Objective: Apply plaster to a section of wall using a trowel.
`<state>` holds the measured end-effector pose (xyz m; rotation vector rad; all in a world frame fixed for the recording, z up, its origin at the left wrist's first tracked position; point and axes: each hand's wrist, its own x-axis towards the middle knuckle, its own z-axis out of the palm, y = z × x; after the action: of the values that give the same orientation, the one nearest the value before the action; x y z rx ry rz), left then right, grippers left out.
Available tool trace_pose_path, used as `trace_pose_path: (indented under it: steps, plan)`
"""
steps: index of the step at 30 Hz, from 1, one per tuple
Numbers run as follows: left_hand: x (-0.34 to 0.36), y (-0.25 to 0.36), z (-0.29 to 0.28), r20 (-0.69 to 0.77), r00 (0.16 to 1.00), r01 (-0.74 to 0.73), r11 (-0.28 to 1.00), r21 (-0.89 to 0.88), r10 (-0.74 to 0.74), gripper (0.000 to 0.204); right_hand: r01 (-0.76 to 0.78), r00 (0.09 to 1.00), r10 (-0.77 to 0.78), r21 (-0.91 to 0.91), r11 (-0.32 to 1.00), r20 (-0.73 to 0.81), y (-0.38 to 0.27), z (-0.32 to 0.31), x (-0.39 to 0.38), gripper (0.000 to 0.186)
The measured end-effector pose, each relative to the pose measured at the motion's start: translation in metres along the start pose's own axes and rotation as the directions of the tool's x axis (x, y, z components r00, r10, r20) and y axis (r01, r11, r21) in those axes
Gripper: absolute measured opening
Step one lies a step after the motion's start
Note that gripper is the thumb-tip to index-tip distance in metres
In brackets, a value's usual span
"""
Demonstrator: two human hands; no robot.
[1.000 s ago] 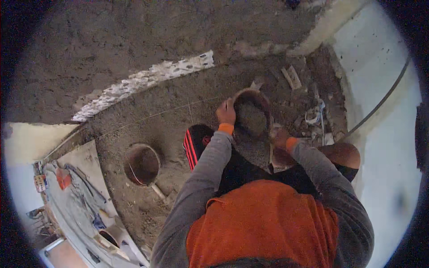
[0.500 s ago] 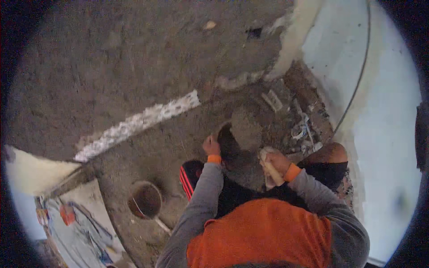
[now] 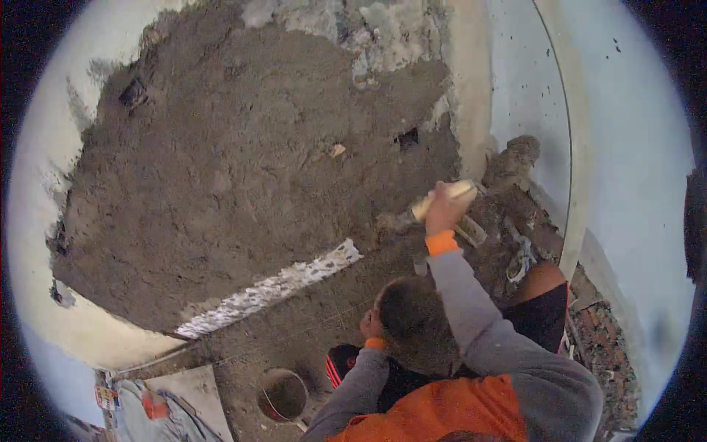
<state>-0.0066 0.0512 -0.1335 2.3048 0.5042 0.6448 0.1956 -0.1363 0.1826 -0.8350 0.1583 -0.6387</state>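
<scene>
My right hand [image 3: 444, 208] grips the pale wooden handle of a trowel [image 3: 460, 193], raised at the lower right edge of the rough, grey-rendered wall [image 3: 258, 147]. A lumpy mass of grey mortar [image 3: 515, 158] shows just beyond the tool; whether it is in the air or on a surface, I cannot tell. Lower down, my left hand [image 3: 372, 322] is closed on the rim of a dark bucket [image 3: 412, 317] between my knees, its inside shadowed.
A white perforated strip [image 3: 269, 287] runs along the wall's foot. A second bucket [image 3: 282, 394] stands lower left, beside a board [image 3: 188, 390] with grey cloth [image 3: 140, 412]. Small debris [image 3: 519, 250] lies by the right-hand white wall [image 3: 626, 221], which carries a dark cable.
My right hand has risen from beside the bucket toward the wall with the trowel, and a mortar mass now shows beyond it. The view has tilted up, showing more wall.
</scene>
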Motion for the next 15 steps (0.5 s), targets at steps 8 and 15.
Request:
trace_pose_path:
  steps: [8,15]
  plan:
    - [-0.006,0.036,0.011,0.27,0.923,0.374,0.802,-0.466,-0.273,0.028,0.377,0.916,-0.395,-0.481,0.791,0.069,0.021,0.131,0.137,0.044]
    - [-0.013,-0.011,0.031,0.354,0.875,-0.469,0.764,0.443,0.332,0.026,-0.065,0.993,0.047,0.172,0.983,0.107,-0.001,0.07,0.147,0.017]
